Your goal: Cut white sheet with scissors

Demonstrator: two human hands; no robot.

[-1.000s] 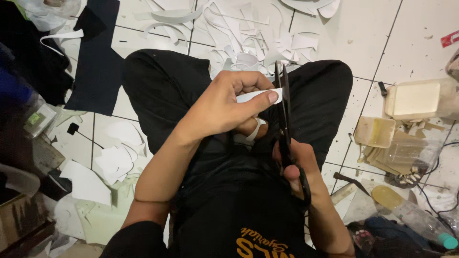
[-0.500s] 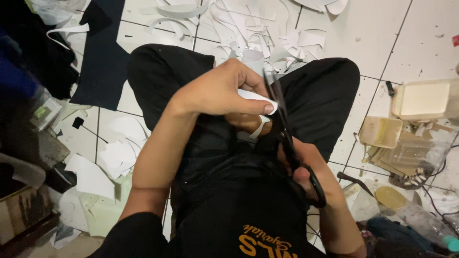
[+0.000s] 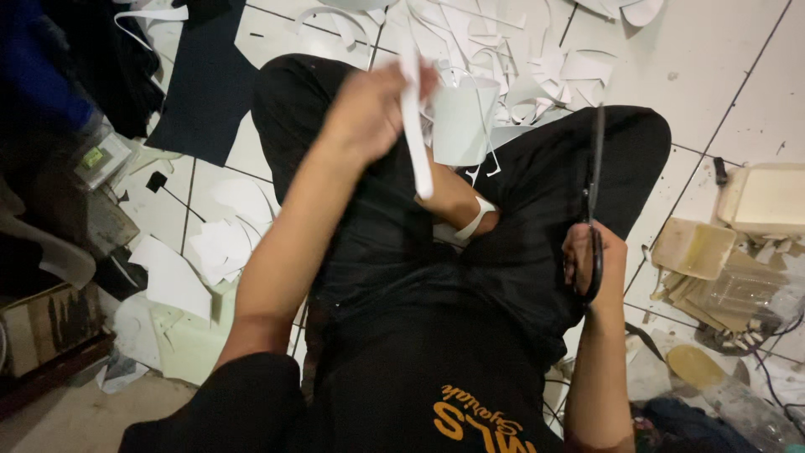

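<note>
I sit cross-legged on a tiled floor in black clothes. My left hand is raised above my lap and grips a long white strip that hangs down from it, blurred by motion. A white sheet piece lies just beyond it over my leg. My right hand is off to the right beside my knee, holding black scissors with the blades pointing away from me and nearly closed. The two hands are well apart.
White offcuts litter the floor ahead and more scraps lie at my left. A dark sheet lies at the upper left. Cream foam boxes and cardboard pieces sit at the right. Clutter lines the left edge.
The hands were together with the scissors at the white piece. Now my left hand has lifted away with a strip and my right hand has swung the scissors out to the right.
</note>
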